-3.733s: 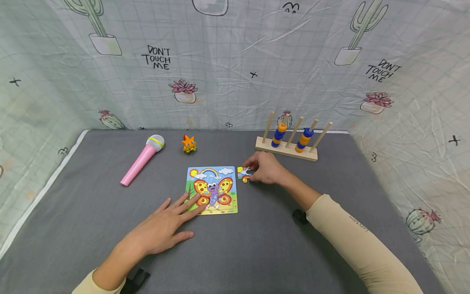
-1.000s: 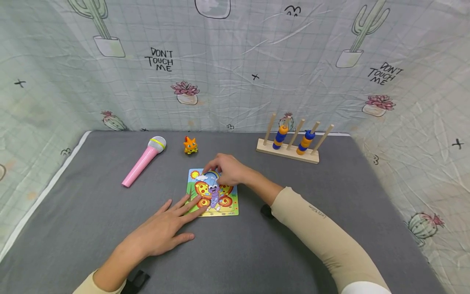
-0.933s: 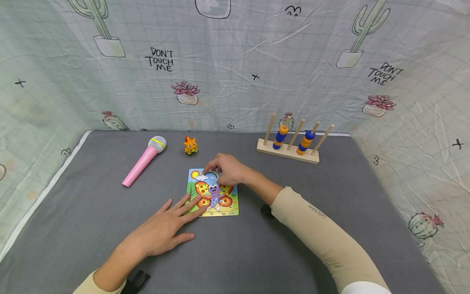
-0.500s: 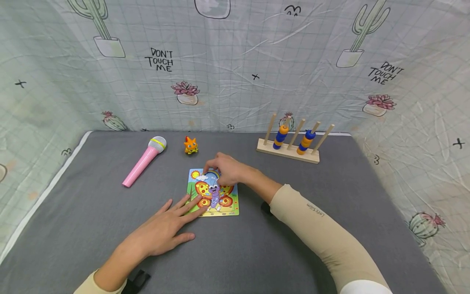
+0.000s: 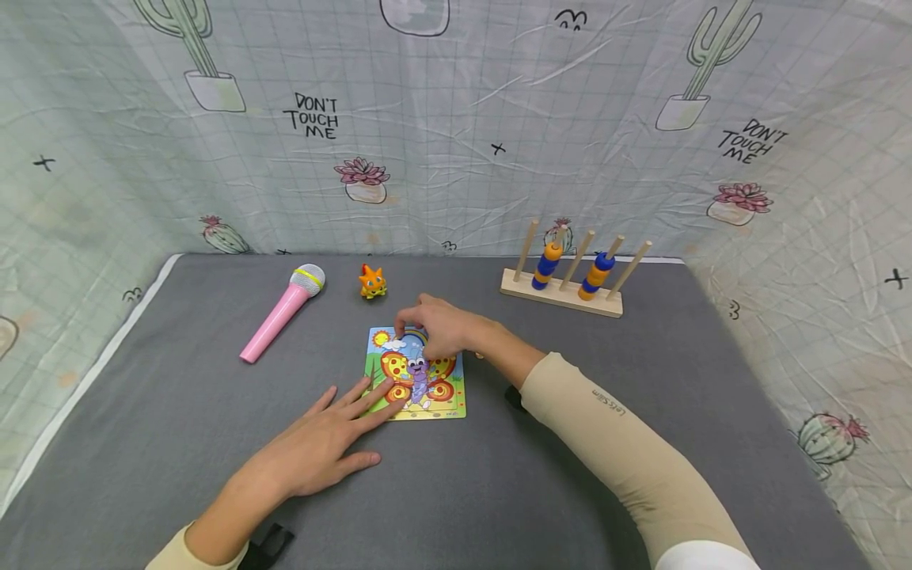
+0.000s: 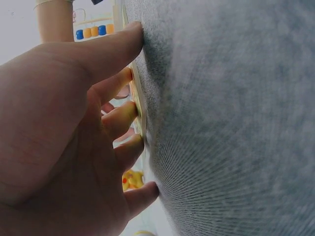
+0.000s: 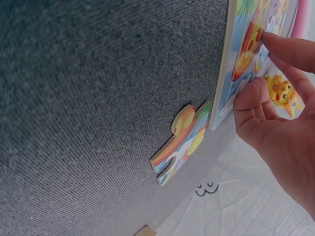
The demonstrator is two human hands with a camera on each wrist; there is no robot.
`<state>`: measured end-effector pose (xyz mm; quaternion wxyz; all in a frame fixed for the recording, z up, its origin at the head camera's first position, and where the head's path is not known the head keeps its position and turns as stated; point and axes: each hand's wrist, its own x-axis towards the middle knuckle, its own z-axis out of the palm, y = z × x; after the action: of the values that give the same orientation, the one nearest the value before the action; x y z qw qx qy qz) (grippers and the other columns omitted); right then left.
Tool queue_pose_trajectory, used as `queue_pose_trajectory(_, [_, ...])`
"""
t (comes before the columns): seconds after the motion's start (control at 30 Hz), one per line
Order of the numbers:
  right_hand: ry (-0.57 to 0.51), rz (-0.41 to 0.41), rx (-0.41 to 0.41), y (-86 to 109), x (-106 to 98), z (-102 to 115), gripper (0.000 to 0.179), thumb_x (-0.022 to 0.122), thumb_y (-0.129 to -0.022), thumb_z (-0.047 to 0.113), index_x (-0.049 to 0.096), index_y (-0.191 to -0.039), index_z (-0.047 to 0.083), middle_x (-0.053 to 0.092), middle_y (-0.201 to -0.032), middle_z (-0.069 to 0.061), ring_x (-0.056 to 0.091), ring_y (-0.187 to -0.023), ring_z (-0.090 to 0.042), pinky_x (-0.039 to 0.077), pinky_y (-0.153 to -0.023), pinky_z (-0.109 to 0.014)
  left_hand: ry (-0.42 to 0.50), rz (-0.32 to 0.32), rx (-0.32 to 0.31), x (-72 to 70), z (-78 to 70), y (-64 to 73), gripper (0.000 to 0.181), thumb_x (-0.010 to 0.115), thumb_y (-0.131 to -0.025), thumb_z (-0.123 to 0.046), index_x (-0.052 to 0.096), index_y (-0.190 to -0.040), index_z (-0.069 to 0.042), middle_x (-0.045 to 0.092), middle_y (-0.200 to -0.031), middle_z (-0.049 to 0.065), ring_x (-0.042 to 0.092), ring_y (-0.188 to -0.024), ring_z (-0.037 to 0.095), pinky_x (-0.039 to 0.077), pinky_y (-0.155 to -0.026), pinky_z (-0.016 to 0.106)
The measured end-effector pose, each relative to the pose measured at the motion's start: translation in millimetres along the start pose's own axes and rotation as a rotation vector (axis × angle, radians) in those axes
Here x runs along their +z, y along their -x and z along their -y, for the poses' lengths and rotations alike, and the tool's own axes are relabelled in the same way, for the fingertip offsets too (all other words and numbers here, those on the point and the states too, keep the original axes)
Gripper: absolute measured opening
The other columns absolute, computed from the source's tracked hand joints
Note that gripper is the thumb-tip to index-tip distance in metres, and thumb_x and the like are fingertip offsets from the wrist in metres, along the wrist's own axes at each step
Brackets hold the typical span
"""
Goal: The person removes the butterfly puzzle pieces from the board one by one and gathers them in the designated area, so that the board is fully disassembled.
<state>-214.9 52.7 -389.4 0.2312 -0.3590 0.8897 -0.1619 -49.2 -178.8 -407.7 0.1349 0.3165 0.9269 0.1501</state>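
Note:
A square jigsaw puzzle (image 5: pixel 450 404) with a butterfly, a sun and a rainbow lies on the grey table. My left hand (image 5: pixel 317 445) is spread flat, its fingertips resting on the puzzle's lower left and its thumb on the cloth. My right hand (image 5: pixel 447 328) reaches over the top edge, with thumb and curled fingers pinching a puzzle piece in the rainbow area; the hand covers the upper right corner. In the right wrist view a loose puzzle piece (image 7: pixel 184 142) lies on the cloth beside the puzzle, mostly hidden under the right wrist in the head view.
A pink toy microphone (image 5: pixel 274 323) lies at the back left. A small orange and yellow spiky figure (image 5: pixel 373 282) stands behind the puzzle. At the back right is a wooden peg rack (image 5: pixel 563 294) with blue and orange beads. A printed cloth hangs behind the table.
My right hand has let go of the piece on the puzzle's right and moved left onto the rainbow area. Over the last second it stays there. The left hand keeps its place.

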Motion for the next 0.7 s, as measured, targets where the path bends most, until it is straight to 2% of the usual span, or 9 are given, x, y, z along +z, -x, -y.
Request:
queue_pose_trajectory(0.3, [0.002, 0.005, 0.016, -2.2, 1.8, 1.1, 0.048, 0.069, -0.083, -0.001, 0.064, -0.122, 0.025, 0.052, -0.114, -0.008, 0.048, -0.099, -0.023, 0.043, -0.074, -0.032, -0.002, -0.013, 0.01, 0.8, 0.0, 0.4, 0.068, 0.069, -0.099, -0.04, 0.044, -0.16, -0.028, 0.029, -0.172, 0.0, 0.029, -0.158, 0.039, 0.029, -0.115, 0.076])
queue_pose_trajectory(0.7, [-0.062, -0.002, -0.013, 1.8, 1.8, -3.7, 0.047, 0.076, -0.085, 0.006, 0.065, -0.127, 0.023, 0.06, -0.123, -0.007, 0.054, -0.11, -0.022, 0.05, -0.089, -0.038, 0.008, 0.0, -0.002, 1.2, 0.3, 0.2, 0.067, 0.069, -0.099, -0.041, 0.043, -0.16, -0.029, 0.03, -0.172, 0.0, 0.028, -0.158, 0.039, 0.028, -0.115, 0.076])
